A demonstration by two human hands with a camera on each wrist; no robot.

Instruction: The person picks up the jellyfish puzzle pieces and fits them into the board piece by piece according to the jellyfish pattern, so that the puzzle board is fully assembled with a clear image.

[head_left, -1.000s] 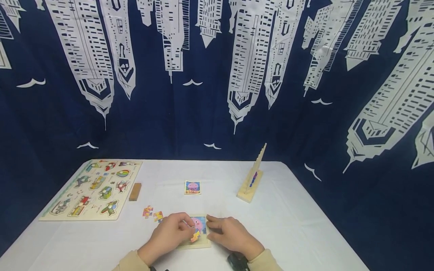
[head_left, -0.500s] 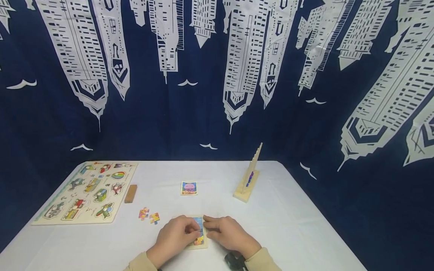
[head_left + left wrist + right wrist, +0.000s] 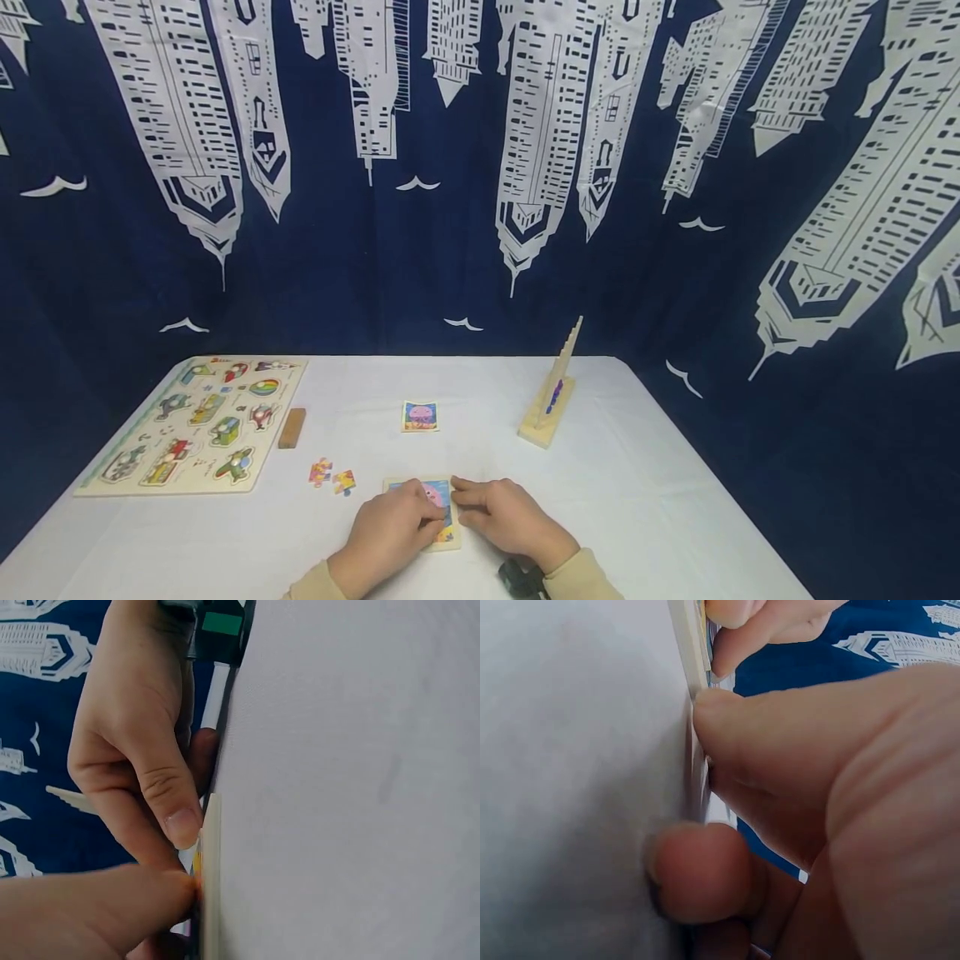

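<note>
In the head view, my left hand (image 3: pixel 393 527) lies over a small framed jigsaw puzzle (image 3: pixel 447 547), thumb and fingers pressing on its picture. The palm covers the puzzle's left part; a pink figure on blue and yellow shows beside the fingers. My right hand (image 3: pixel 513 521) rests on the table with thumb and fingers touching the frame's right edge. The right wrist view shows the right thumb (image 3: pixel 720 720) against the frame's side. Left of the left hand lie two loose jigsaw pieces (image 3: pixel 343 482), pink, orange and yellow.
A small picture card (image 3: pixel 420 417) lies behind the puzzle. Back right stands a wooden stand (image 3: pixel 546 417) with purple beads. At left are a peg puzzle board (image 3: pixel 187 433) and a brown wooden block (image 3: pixel 292 428). A dark blue curtain hangs behind the table.
My left hand has brought a yellow-orange piece down onto the framed puzzle; its fingers now press there. The right hand stays at the frame's edge. The whole head view has shifted slightly.
</note>
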